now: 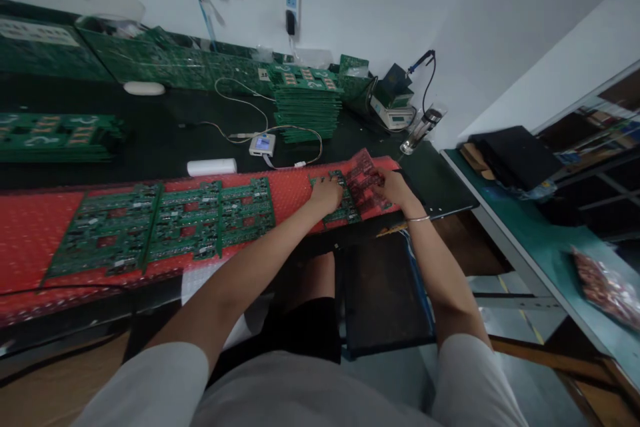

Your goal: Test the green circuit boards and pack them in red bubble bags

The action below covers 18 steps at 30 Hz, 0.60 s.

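My left hand (327, 195) is on a green circuit board (346, 208) at the right part of a red bubble wrap sheet (293, 197), its fingers bent down onto the board. My right hand (393, 188) pinches a raised flap of the wrap (364, 177), which partly covers the board's right side. Through the flap, dark component outlines show. To the left, several more circuit boards (187, 220) lie in a row on the same wrap. The fingertips of both hands are partly hidden.
Behind the wrap stand a tall stack of green boards (307, 110), a small cabled device (263, 144) and a white roll (212, 167). Another board stack (55, 139) lies at left. A scale (395, 113) and a clear bottle (424, 130) stand at right. A dark stool (387, 297) is below.
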Each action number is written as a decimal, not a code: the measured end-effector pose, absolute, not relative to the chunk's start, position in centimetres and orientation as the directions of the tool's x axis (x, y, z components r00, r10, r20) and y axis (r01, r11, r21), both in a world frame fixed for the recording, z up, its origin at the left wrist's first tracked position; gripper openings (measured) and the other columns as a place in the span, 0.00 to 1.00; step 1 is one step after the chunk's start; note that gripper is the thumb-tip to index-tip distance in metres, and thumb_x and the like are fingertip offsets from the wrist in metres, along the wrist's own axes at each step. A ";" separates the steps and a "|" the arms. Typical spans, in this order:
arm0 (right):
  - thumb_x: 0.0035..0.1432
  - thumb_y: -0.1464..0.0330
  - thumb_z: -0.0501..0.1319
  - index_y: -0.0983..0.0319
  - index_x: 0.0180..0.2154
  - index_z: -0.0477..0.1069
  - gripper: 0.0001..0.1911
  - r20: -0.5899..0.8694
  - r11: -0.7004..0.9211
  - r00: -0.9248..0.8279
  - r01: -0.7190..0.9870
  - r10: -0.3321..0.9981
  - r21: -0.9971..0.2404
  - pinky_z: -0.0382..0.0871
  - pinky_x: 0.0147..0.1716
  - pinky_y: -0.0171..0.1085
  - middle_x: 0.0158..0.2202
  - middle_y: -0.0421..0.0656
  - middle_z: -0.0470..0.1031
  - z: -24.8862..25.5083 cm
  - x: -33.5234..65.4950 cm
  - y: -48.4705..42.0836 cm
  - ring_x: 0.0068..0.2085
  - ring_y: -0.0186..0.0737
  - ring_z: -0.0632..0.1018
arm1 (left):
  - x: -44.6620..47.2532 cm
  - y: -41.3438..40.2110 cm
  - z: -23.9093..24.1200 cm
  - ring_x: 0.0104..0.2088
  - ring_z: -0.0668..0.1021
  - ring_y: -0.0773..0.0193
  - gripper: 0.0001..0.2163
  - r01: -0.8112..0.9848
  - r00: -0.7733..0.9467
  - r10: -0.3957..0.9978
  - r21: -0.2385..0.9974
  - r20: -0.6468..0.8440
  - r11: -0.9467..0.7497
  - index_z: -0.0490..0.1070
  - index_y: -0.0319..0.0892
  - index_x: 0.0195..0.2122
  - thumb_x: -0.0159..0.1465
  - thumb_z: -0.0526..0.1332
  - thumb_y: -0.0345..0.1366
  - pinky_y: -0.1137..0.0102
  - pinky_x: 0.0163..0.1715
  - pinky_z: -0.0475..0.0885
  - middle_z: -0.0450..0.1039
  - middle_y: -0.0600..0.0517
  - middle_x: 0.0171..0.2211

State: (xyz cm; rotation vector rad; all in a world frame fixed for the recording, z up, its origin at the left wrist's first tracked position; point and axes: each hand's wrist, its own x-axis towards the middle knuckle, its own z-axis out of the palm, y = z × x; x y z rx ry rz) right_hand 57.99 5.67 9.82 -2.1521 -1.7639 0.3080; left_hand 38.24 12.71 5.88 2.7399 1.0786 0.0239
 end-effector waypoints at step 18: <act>0.61 0.65 0.64 0.66 0.60 0.70 0.27 0.009 0.039 -0.040 0.880 0.999 -0.473 0.71 0.49 0.42 0.48 0.54 0.78 4.2 45.5 6.6 0.46 0.47 0.78 | 30.2 12.8 3.4 0.54 0.79 0.59 0.16 0.684 0.367 0.930 0.685 -0.024 -0.252 0.67 0.33 0.56 0.68 0.50 0.24 0.68 0.56 0.73 0.76 0.39 0.53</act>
